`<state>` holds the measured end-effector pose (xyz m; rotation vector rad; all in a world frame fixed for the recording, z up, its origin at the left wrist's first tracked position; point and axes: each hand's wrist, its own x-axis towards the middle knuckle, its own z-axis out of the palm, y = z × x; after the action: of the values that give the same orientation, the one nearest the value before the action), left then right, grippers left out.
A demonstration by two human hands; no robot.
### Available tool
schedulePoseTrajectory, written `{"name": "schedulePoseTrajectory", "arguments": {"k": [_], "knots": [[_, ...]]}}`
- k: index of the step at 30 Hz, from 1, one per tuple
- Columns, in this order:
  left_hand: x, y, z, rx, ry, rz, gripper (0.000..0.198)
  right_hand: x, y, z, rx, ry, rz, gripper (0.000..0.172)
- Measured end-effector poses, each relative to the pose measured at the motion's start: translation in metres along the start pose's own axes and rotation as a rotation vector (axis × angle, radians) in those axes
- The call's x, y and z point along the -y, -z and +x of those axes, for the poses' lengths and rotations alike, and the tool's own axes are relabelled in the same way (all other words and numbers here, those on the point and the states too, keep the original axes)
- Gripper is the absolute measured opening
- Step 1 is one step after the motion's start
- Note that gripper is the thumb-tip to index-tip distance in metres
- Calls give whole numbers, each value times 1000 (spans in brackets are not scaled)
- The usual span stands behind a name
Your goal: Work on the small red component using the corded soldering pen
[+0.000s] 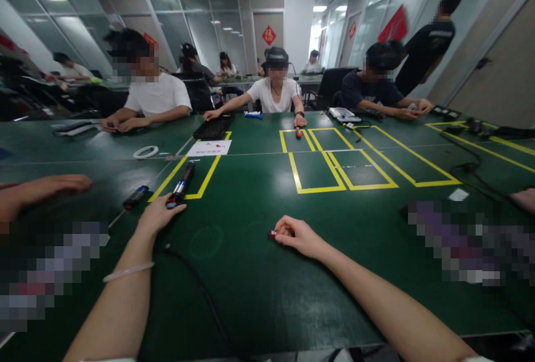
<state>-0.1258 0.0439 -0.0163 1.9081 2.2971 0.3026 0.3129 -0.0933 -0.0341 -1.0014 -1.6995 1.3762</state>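
My left hand [157, 213] is at the left, its thumb and fingers around the near end of a long black holder [188, 172]. Blue and silver cylinders, which look like batteries [181, 185], lie in that holder. My right hand [298, 235] is curled on the table in the middle, closed on a small object with a red and white end [272, 234]. Most of that object is hidden by the fingers. Left of my left hand lies a shorter dark piece with a blue end [136, 197].
Yellow tape outlines [321, 189] mark the green table [251, 295]. A white sheet [209, 148], a white tape ring [146, 152] and a black tray [213, 127] lie farther back. A black cable [204, 289] runs between my arms. Across the table, a person's hand [300, 121] touches a red cylinder [298, 133].
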Motion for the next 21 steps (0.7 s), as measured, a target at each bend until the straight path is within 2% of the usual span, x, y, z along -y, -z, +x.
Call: {"name": "schedulePoseTrajectory", "arguments": {"k": [4, 9, 15, 21], "knots": [[-7, 0, -6, -13, -47, 74, 69, 1, 0, 0, 3, -2, 4, 27], [-33, -1, -20, -27, -91, 136, 66, -2, 0, 1, 0, 3, 8, 26], [-76, -13, -43, -21, -209, 164, 65, -4, 2, 1, -28, 26, -30, 22], [-131, -23, -86, -12, -442, 113, 62, 0, 2, 0, -71, 42, -132, 16]]}}
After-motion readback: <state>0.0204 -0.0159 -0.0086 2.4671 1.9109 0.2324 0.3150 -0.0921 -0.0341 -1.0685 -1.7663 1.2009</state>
